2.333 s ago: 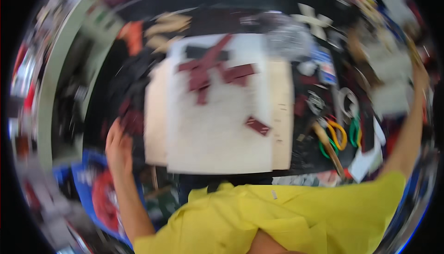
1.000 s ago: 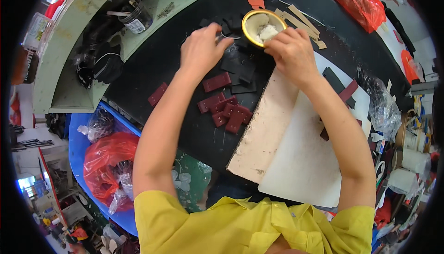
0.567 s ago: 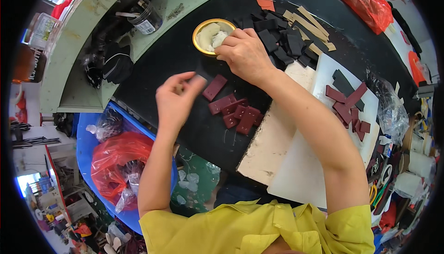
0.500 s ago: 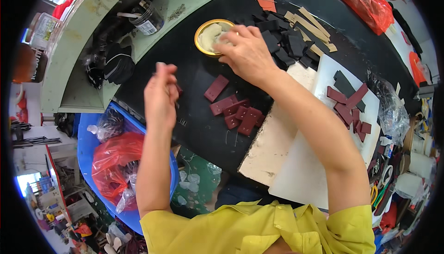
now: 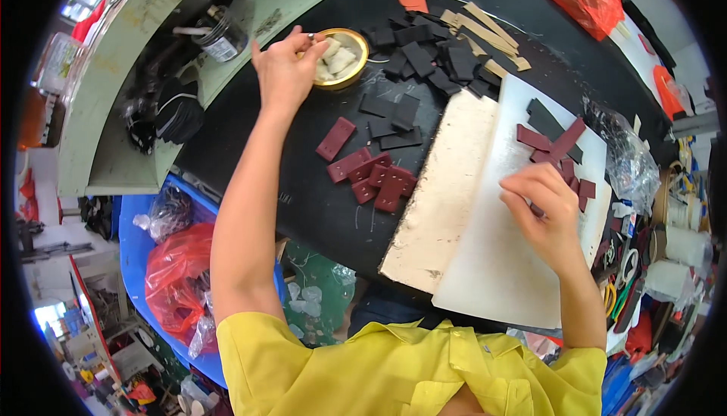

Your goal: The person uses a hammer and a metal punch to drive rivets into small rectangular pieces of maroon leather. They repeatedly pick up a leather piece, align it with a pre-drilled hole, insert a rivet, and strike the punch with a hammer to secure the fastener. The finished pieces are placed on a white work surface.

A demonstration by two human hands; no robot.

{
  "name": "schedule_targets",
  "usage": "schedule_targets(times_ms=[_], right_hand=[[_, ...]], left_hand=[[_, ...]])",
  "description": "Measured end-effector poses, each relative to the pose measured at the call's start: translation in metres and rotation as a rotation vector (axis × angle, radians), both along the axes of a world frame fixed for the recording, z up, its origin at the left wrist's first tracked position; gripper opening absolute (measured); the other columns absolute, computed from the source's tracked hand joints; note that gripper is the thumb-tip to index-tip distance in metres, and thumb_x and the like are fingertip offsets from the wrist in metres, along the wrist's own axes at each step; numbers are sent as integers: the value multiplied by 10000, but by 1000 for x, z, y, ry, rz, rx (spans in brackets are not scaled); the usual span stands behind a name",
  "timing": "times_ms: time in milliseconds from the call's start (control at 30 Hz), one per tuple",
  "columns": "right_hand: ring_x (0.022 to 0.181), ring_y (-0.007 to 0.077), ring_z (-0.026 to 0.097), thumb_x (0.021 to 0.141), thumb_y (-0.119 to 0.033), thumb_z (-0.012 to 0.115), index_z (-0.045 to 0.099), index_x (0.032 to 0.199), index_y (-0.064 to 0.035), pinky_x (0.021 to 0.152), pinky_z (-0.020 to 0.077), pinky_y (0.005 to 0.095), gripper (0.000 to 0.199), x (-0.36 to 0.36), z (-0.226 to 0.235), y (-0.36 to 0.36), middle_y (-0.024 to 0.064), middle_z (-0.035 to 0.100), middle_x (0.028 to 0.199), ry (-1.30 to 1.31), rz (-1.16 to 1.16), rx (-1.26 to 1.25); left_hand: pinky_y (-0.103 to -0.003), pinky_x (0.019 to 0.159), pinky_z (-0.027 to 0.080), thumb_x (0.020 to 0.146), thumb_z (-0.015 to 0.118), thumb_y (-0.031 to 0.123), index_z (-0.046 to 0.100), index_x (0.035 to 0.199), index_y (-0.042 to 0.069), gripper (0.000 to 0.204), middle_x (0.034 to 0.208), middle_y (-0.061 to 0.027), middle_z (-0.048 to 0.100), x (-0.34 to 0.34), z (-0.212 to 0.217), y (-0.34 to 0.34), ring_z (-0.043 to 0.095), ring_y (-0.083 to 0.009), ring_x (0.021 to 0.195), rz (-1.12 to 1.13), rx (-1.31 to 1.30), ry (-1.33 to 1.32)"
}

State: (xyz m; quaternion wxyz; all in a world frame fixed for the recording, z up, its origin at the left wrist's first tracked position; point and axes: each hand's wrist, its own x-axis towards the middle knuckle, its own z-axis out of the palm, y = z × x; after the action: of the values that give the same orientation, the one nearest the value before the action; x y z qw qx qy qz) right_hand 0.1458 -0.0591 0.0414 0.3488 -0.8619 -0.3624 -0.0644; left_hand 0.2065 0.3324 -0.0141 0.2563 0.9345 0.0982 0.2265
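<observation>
My left hand (image 5: pixel 288 67) reaches over the rim of a round gold-edged tin (image 5: pixel 362 51) holding pale cream lumps (image 5: pixel 337 58). Its fingers are bent in against the lumps, and what they pinch is hidden. My right hand (image 5: pixel 544 208) hovers at the white board (image 5: pixel 485 226), fingers curled and thumb drawn near them. A maroon bit (image 5: pixel 536 210) shows beside its fingers; whether it is held is unclear. Other maroon strips (image 5: pixel 564 140) lie on the board just beyond. Several maroon rectangular pieces with small holes (image 5: pixel 390 189) and black flat pieces (image 5: pixel 405 113) rest on the black table between my hands.
A heap of black pieces (image 5: pixel 424 56) and tan strips (image 5: pixel 485 29) lies at the back. A cream board (image 5: pixel 432 196) sits left of the white one. Pale green shelving (image 5: pixel 265 14) with a jar (image 5: pixel 221 41) stands left, above a blue tub (image 5: pixel 135 264) with a red bag.
My right hand has left the tin and come right and nearer, to the white board. My left hand has moved up to the tin. Black pieces show where my right hand was.
</observation>
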Motion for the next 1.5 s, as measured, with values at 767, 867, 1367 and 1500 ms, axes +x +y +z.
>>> schedule_targets(times_ms=[767,867,1367,1500], right_hand=[[857,153,581,939,-103,633,674,1171,-84,739,462,283,237,23,-51,-189,56,611,979,121,-577,-167],[794,162,594,914,-125,664,677,1108,-66,706,475,293,203,26,-29,-185,53,645,928,178,-564,-181],[874,256,607,788,-207,790,710,926,-75,741,500,362,207,-49,-51,-199,46,669,930,-250,-525,-141],[797,216,605,810,-200,783,705,923,-81,682,489,306,182,-51,-52,-195,22,667,897,-234,-566,-154]], left_hand=[[-195,580,383,912,707,125,733,988,30,125,809,34,659,-29,49,-196,490,-28,685,-553,-417,56],[-247,560,359,823,751,79,739,1019,56,198,854,-39,695,-19,49,-256,448,-101,608,-841,-176,24],[-267,496,497,733,653,-24,668,954,19,226,962,-65,702,-126,41,-294,649,-227,662,-939,455,-302],[-298,545,519,734,786,41,653,1043,19,338,1020,-92,703,-170,19,-290,677,-249,732,-887,116,-73]])
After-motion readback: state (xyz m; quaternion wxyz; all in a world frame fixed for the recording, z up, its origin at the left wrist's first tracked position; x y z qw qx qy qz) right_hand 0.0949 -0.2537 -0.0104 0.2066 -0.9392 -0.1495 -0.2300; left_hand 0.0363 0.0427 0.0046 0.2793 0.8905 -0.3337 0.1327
